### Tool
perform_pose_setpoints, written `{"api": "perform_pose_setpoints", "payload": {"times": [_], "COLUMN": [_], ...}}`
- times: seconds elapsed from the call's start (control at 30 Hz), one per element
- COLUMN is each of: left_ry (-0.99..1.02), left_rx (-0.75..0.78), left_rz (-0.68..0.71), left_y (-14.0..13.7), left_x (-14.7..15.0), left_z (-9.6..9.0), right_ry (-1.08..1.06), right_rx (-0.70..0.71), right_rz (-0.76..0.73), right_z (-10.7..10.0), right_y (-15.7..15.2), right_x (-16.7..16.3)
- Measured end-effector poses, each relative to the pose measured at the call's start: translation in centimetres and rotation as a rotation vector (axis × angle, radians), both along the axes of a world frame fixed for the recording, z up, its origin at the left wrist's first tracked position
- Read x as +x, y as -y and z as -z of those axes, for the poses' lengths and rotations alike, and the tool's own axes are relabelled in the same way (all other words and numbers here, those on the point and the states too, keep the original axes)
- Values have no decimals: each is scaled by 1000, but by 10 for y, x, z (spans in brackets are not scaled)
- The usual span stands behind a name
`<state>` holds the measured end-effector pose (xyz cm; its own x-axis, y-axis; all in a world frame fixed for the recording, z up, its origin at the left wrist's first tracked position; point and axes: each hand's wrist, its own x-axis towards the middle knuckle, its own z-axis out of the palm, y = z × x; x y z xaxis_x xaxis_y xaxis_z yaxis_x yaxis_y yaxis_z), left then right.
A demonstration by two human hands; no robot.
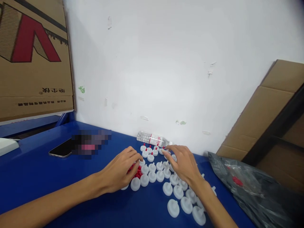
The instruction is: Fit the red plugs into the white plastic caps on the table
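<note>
My left hand (125, 168) is over a small pile of red caps (137, 172), fingers curled and thumb drawn in towards the forefinger. Whatever its fingertips hold is hidden. My right hand (184, 162) reaches to the back of the group of parts. Its thumb and forefinger close around a small red cap (163, 147) on a white round piece (161, 151). Several white round pieces with red caps (150, 157) stand at the back. Many bare white round pieces with thin nozzles (173, 208) spread between and below my hands; some lie under my right forearm.
A clear plastic bottle (152, 138) lies against the white wall behind the pieces. At left on the blue table (95, 202) is a phone (62, 148) beside a blurred patch. A dark plastic bag (254, 193) and cardboard (258, 110) are at right, a large carton (35, 72) at left.
</note>
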<state>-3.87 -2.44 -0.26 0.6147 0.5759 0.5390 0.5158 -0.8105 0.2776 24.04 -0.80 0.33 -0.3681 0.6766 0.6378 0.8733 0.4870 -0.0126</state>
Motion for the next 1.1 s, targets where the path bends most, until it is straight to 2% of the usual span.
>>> {"api": "perform_pose_setpoints", "payload": {"times": [0.1, 0.17, 0.33, 0.47, 0.6, 0.77, 0.9, 1.0, 1.03, 1.1], "left_ry": [6, 8, -4, -15, -66, -109, -8, 127, 160, 157], "left_rx": [-6, -16, -40, -50, -35, -4, -39, -125, -145, -128], "left_rz": [0, -14, -88, -99, -34, 42, 70, 56, 54, 59], "left_y": [1, 2, 2, 1, 0, -5, -4, 1, 3, 4], "left_x": [0, 0, 0, 1, 1, 1, 1, 0, -1, -3], "left_z": [0, 1, 4, 6, 10, 14, 11, 5, 2, -2], "right_ry": [-16, 48, 204, 261, 271, 284, 295, 259, 192, 99], "right_rx": [130, 187, 223, 287, 335, 376, 442, 328, 226, 165], "right_rz": [4, -88, -310, -403, -439, -457, -466, -363, -283, -163], "right_z": [-4, -4, 0, 2, 4, 6, 2, 0, 0, 1], "right_y": [4, 8, 20, 30, 32, 29, 26, 16, 12, 2], "right_x": [-7, -15, -43, -60, -65, -66, -61, -40, -31, -11]}}
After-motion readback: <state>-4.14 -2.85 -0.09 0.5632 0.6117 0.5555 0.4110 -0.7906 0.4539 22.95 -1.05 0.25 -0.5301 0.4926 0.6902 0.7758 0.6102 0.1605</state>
